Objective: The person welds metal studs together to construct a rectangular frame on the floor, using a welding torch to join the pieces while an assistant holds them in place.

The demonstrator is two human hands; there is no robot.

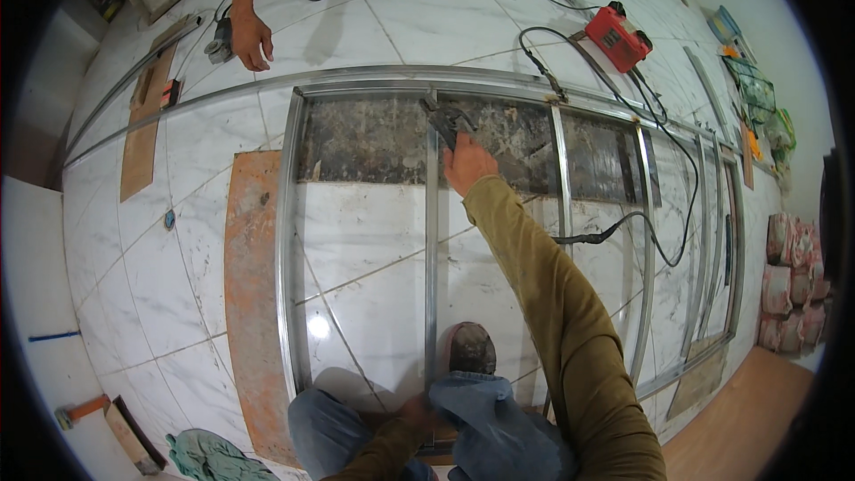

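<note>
My right hand (469, 163) reaches forward over a metal frame (288, 240) lying on the tiles. It is closed around a dark, clamp-like metal hand tool (443, 122), whose exact kind I cannot make out. The tool is at the far end of the frame's middle bar (431, 258), beside the far rail. My left hand (416, 413) is low and close to my knees, next to the near part of that bar. Shadow and blur hide its fingers. Under the frame's far side lies a dark, stained sheet (365, 138).
A co-worker's hand (252, 40) hangs beside an angle grinder (219, 41) at the far left. A red welding machine (617, 38) stands at the far right, its black cable (686, 214) looping over the frame. A rusty plate (254, 303) lies left; stacked bags (791, 276) sit right.
</note>
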